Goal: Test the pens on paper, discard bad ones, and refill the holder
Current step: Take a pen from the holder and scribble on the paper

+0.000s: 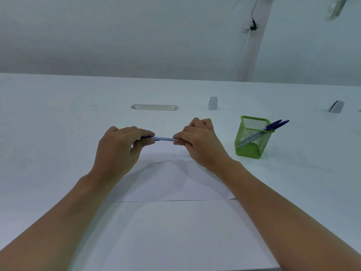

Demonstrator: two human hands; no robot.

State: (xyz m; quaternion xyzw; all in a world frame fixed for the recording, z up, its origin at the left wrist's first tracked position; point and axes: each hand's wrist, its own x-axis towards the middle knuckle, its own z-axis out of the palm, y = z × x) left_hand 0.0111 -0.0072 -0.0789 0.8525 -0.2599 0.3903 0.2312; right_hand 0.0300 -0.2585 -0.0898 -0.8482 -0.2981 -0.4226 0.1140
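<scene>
A blue-and-white striped pen [164,138] lies level between my two hands, a little above a white sheet of paper [170,184]. My left hand [119,149] pinches its left end, where a blue cap shows. My right hand [199,141] grips its right end, and the tip is hidden by the fingers. To the right stands a green mesh holder [252,136] with two blue-capped pens [273,125] leaning out toward the right.
The white desk [58,124] carries an oval cable grommet [155,107] at the back and two small white clips [213,103] near it. A second sheet of paper [172,237] lies close to me. A wall rises behind the desk.
</scene>
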